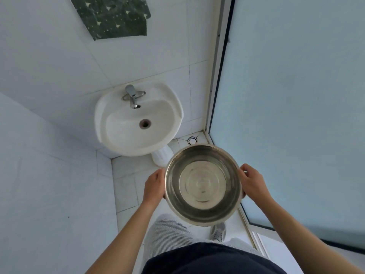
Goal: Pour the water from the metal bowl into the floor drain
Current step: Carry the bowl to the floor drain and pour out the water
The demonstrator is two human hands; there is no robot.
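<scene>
I hold a round metal bowl level in front of me, high above the floor. Clear water lies in its bottom. My left hand grips the bowl's left rim and my right hand grips the right rim. The floor drain, a small round white grate, sits in the far corner of the tiled floor, just beyond the bowl's far edge and right of the sink pedestal.
A white pedestal sink with a chrome tap stands against the tiled wall at the left. A frosted glass door closes the right side. My shoe rests on the narrow white floor below the bowl.
</scene>
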